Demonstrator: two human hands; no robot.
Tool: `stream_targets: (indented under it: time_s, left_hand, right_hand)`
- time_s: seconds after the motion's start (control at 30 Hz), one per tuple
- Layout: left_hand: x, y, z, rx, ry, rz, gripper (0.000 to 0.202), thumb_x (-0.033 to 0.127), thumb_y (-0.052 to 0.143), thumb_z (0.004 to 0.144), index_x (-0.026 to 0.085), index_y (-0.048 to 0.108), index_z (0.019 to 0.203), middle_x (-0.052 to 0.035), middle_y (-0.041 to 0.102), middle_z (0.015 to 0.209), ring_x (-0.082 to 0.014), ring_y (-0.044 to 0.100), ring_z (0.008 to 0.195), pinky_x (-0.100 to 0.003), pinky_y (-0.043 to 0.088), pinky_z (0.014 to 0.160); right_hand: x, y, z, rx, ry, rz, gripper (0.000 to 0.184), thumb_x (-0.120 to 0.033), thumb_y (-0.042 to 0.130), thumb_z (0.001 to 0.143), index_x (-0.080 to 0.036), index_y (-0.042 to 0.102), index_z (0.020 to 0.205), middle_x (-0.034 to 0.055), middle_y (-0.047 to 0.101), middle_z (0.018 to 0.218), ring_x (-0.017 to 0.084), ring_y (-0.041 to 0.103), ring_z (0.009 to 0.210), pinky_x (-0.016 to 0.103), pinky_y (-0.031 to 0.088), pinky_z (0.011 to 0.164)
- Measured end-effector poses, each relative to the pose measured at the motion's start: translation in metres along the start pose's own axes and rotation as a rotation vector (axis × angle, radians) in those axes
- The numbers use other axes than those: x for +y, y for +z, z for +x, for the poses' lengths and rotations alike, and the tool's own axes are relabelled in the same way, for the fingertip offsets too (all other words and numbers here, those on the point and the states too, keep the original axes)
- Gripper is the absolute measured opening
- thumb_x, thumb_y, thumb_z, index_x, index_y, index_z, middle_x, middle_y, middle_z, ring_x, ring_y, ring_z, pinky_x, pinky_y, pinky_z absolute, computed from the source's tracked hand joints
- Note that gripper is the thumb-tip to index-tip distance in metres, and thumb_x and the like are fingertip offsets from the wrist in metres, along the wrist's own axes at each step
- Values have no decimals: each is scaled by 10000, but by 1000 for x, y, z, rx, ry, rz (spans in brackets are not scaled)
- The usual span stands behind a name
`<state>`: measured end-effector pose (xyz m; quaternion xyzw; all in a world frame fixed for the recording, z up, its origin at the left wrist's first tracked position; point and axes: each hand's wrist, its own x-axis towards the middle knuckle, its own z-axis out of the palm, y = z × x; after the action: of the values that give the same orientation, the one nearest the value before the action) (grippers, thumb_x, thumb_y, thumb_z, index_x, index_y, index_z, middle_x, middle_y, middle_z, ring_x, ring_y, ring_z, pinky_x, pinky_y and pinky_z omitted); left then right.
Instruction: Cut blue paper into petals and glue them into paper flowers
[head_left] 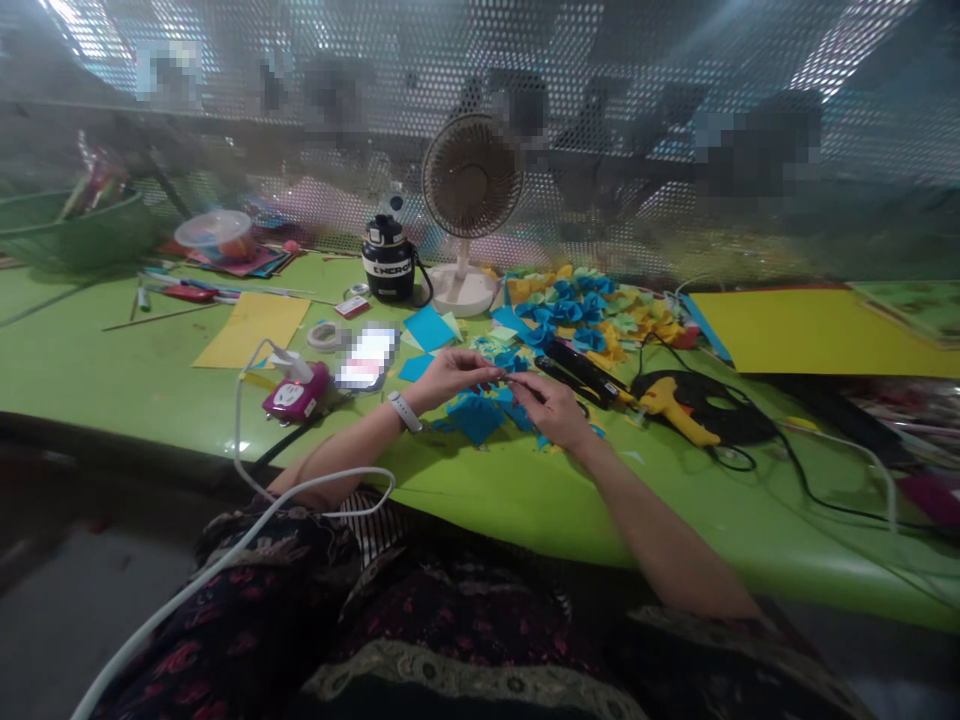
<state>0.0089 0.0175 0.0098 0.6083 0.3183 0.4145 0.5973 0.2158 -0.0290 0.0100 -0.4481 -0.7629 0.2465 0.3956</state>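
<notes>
Blue paper scrap (505,373) (too small to make out its shape) sits pinched at the fingertips of the left hand (450,378), with the right hand (551,410) bringing its thumb and forefinger against it; the 2 hands nearly meet, fingers curled, not spread. From the desk fan (471,190), the scrap lies forward, above cut blue paper pieces (476,418) on the green table (150,400). Paper flowers (577,315) lie right of the fan, a yellow glue gun (675,410) farther right and forward, a blurred phone (367,358) forward-left.

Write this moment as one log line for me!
left hand: fingertips meeting right hand | below: blue paper scraps | nearby: yellow glue gun
</notes>
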Motion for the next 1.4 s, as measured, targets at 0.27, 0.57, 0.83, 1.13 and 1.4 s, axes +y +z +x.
stream_targets:
  time_s: [0.27,0.57,0.83,1.13,1.4]
  left_hand:
    - [-6,-1,0,-14,6,-12,480,549,839,653,118,723,832,-41,710,750,-84,607,610,-214,475,581]
    - [-3,1,0,-4,-39,-39,480,534,849,638,114,700,816,-24,693,725,-72,583,585,-217,460,570]
    - [-2,1,0,-12,-31,-42,469,477,884,605,116,730,860,-58,739,793,-79,615,602,-215,479,578]
    - [1,2,-1,10,-43,-48,467,489,880,605,112,747,846,-53,732,753,-82,613,582,-216,484,569]
    - [-2,1,-1,-1,-7,-34,436,495,865,635,128,754,842,-48,734,754,-84,618,585,-219,492,570]
  right_hand:
    - [0,0,0,-48,48,29,392,-493,525,931,-172,721,1038,47,693,750,178,618,648,314,490,632]
    - [1,4,-2,-82,121,149,409,-585,522,920,-204,668,946,10,633,661,139,503,523,282,410,510]
    - [-1,3,0,-94,191,255,504,-699,498,889,-209,603,834,-18,602,619,97,427,411,261,360,425]
    - [1,3,0,-103,202,267,538,-721,474,892,-210,565,751,-31,540,554,94,406,403,257,341,421]
    - [4,1,-1,-133,162,224,528,-706,452,912,-216,602,786,-10,570,585,111,403,449,268,333,432]
